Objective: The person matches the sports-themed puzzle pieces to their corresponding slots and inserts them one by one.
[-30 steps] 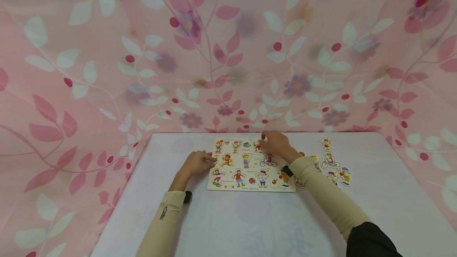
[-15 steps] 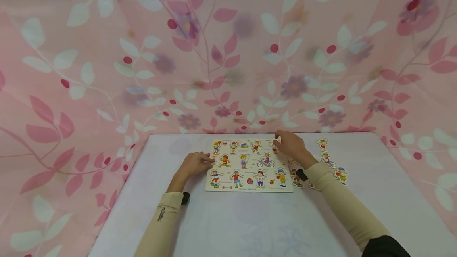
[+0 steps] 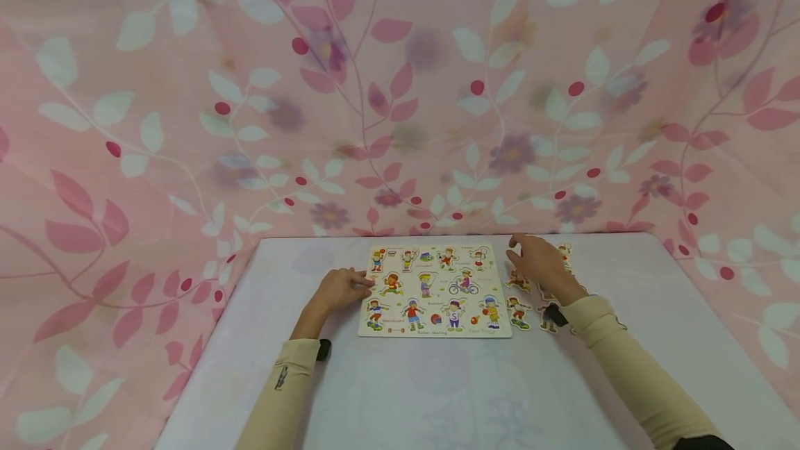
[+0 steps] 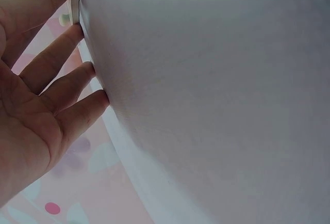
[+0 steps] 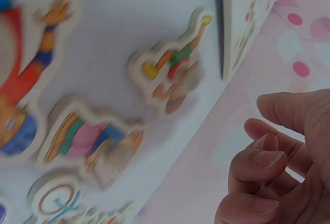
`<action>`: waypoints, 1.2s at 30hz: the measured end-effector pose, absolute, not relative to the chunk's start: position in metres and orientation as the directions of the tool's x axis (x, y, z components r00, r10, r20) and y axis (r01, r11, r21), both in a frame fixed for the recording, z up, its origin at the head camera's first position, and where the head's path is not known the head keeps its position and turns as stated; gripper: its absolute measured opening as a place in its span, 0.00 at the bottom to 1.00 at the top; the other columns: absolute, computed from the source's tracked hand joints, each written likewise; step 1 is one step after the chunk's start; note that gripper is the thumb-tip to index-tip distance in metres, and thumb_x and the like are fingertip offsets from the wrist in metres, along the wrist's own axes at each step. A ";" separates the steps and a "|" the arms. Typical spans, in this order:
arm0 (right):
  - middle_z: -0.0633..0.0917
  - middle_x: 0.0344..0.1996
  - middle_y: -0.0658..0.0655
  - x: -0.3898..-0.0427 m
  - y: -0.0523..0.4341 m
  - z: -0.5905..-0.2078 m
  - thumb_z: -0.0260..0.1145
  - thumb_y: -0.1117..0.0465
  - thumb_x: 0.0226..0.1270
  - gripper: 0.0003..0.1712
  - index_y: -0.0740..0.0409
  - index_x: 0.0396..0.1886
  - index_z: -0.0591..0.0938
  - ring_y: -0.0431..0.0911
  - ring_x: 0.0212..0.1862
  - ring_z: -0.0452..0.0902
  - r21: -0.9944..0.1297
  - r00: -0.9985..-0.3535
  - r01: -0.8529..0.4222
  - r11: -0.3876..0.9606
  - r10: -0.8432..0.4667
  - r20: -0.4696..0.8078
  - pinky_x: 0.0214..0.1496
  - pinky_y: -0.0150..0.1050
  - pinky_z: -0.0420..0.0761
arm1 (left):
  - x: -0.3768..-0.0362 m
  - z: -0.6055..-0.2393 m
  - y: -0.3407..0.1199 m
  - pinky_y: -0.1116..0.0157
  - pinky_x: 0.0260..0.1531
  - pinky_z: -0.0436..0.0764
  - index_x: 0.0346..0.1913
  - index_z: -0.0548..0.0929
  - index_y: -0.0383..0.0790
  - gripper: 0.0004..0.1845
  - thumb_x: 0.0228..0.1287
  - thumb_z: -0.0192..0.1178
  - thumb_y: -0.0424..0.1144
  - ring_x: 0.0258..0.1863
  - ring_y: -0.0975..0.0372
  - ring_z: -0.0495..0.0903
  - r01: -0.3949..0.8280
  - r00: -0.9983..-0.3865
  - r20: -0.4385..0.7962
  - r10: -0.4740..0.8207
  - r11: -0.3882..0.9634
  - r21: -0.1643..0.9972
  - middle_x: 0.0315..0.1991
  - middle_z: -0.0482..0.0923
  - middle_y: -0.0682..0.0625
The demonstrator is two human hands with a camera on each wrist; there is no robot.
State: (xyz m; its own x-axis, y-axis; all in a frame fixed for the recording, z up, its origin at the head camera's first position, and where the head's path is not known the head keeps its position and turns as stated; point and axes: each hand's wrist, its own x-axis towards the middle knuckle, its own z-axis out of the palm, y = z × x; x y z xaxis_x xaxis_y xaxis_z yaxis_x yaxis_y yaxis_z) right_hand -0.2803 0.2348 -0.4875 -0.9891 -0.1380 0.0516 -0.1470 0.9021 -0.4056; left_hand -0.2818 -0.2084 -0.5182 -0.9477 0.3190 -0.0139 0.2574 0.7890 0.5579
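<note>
A white puzzle board (image 3: 409, 289) printed with sports-playing children lies flat on the table, figure pieces in its recesses. My left hand (image 3: 339, 292) touches the board's left edge with extended fingers; in the left wrist view the fingertips (image 4: 98, 97) rest on the white cloth and along that edge. Right of the board, my right hand (image 3: 539, 262) is above loose figure pieces and partly hides them. It holds nothing, its fingers loosely bent in the right wrist view. Among the loose pieces are a skateboarder (image 3: 517, 313) and a green-shirted figure (image 5: 178, 61).
A white cloth (image 3: 425, 394) covers the table. Behind it hangs a pink floral curtain (image 3: 387, 123). More loose pieces (image 3: 548, 319) lie under and beside the right wrist.
My right hand has moved right, off the board's upper right area and over the loose pieces, uncovering the tennis figure in the board's corner. My left hand has stayed at the left edge.
</note>
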 end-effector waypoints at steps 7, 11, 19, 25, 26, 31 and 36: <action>0.77 0.21 0.52 -0.274 0.263 -0.483 0.62 0.55 0.71 0.14 0.60 0.48 0.79 0.46 0.18 0.68 -0.382 -0.995 -0.103 0.918 -0.096 0.036 0.15 0.38 0.65 | -0.280 -0.516 -0.209 0.46 0.67 0.63 0.44 0.91 0.46 0.10 0.58 0.72 0.40 0.67 0.44 0.68 0.258 -0.945 -0.021 0.326 0.786 0.562 0.57 0.81 0.45; 0.79 0.23 0.54 -0.275 0.281 -0.485 0.62 0.55 0.71 0.14 0.61 0.48 0.79 0.47 0.21 0.70 -0.361 -0.997 -0.071 0.930 -0.071 0.015 0.17 0.40 0.69 | -0.279 -0.515 -0.210 0.47 0.67 0.62 0.44 0.91 0.46 0.11 0.58 0.72 0.40 0.67 0.45 0.68 0.246 -0.947 -0.034 0.319 0.789 0.564 0.57 0.80 0.45; 0.83 0.35 0.63 -0.279 0.309 -0.491 0.57 0.55 0.70 0.14 0.61 0.46 0.78 0.53 0.29 0.75 -0.372 -0.998 0.030 0.928 0.006 -0.064 0.24 0.46 0.73 | -0.278 -0.514 -0.209 0.46 0.67 0.62 0.44 0.91 0.46 0.10 0.58 0.72 0.40 0.67 0.44 0.68 0.258 -0.946 -0.023 0.325 0.789 0.557 0.57 0.80 0.45; 0.82 0.32 0.61 -0.282 0.326 -0.497 0.57 0.56 0.68 0.15 0.63 0.46 0.78 0.52 0.29 0.74 -0.381 -0.996 0.048 0.923 0.016 -0.086 0.24 0.45 0.73 | -0.279 -0.515 -0.208 0.46 0.67 0.63 0.44 0.91 0.47 0.10 0.58 0.72 0.39 0.67 0.44 0.68 0.258 -0.946 -0.018 0.324 0.785 0.562 0.56 0.81 0.45; 0.81 0.31 0.60 -0.282 0.328 -0.498 0.57 0.56 0.68 0.15 0.62 0.46 0.77 0.52 0.29 0.74 -0.380 -0.995 0.054 0.923 0.019 -0.095 0.25 0.45 0.73 | -0.279 -0.515 -0.208 0.47 0.67 0.63 0.44 0.91 0.47 0.10 0.58 0.72 0.40 0.67 0.45 0.68 0.255 -0.947 -0.019 0.322 0.785 0.564 0.56 0.81 0.45; 0.81 0.31 0.61 -0.283 0.335 -0.498 0.57 0.57 0.68 0.14 0.62 0.46 0.77 0.54 0.30 0.74 -0.368 -0.991 0.092 0.925 0.048 -0.128 0.26 0.46 0.72 | -0.280 -0.517 -0.209 0.47 0.67 0.62 0.44 0.91 0.47 0.11 0.57 0.72 0.40 0.67 0.45 0.68 0.256 -0.946 -0.019 0.324 0.780 0.571 0.56 0.81 0.45; 0.80 0.27 0.60 -0.283 0.337 -0.496 0.58 0.56 0.71 0.12 0.61 0.43 0.77 0.52 0.27 0.72 -0.364 -0.988 0.104 0.926 0.055 -0.143 0.25 0.44 0.71 | -0.281 -0.517 -0.209 0.47 0.68 0.61 0.44 0.91 0.46 0.11 0.58 0.72 0.40 0.67 0.45 0.68 0.256 -0.945 -0.021 0.327 0.778 0.573 0.57 0.80 0.45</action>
